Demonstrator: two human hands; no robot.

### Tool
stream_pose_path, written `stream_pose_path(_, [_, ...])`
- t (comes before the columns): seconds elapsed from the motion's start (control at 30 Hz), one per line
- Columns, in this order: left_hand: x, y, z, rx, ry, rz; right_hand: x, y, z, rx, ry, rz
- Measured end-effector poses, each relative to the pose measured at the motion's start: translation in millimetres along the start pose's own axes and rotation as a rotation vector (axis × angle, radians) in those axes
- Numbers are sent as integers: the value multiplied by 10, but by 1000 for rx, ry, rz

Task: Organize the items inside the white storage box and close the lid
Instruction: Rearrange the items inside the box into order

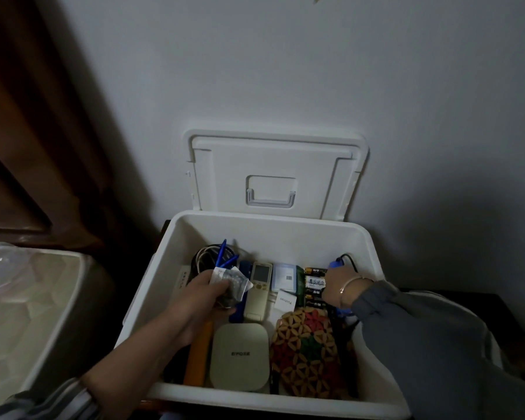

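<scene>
The white storage box (176, 298) stands open, its lid (273, 165) leaning upright against the wall. My left hand (203, 301) reaches in and grips a small clear plastic packet (232, 281) above the box's left half. My right hand (335, 287) is deep at the right side, by a blue tool with a black cord (337, 263); its fingers are hidden. Inside lie a remote control (256, 291), battery packs (314, 281), a cream rounded device (239, 357), a woven patterned mat (308, 347), blue pens (225, 256), coiled cables (202, 259) and an orange bar (199, 356).
A cream bin (43, 313) with a clear plastic liner stands left of the box. Dark brown wooden furniture (28, 131) fills the upper left. A pale wall rises right behind the lid. Dark floor lies to the right of the box.
</scene>
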State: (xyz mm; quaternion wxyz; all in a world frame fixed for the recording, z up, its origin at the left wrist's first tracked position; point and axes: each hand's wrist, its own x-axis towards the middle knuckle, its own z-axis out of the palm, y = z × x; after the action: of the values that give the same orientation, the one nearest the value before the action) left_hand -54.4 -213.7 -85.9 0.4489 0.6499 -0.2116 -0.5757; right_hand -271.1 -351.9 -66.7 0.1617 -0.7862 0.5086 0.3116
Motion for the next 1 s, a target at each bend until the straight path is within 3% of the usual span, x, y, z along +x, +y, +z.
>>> stream_pose_path(0.1, [52,-37,-13,-12,-18,-8,53,-80,102,-75,45,56])
stream_pose_path(0.2, [50,-21,-75,114,10,64,26,-148,184,-82,236,6])
stream_pose_path(0.3, [59,-21,-159,185,32,110,-15,-282,349,-133,357,-368])
stream_pose_path(0.4, [72,-28,-221,261,65,143,-73,-414,544,-124,227,-839])
stream_pose_path(0.5, [48,-62,-240,556,-13,308,-62,-453,720,-295,92,-1033])
stream_pose_path(0.67, [-22,-316,-73,1204,-607,415,7,-412,779,-591,162,-1197])
stream_pose_path(0.73, [-18,-384,-24,1416,-750,437,34,-354,758,-675,194,-1221])
stream_pose_path(0.83, [44,-441,19,1677,-819,443,63,-308,775,-709,204,-1185])
stream_pose_path(1.0, [116,-523,-27,1873,-842,404,121,-358,909,-647,163,-1045])
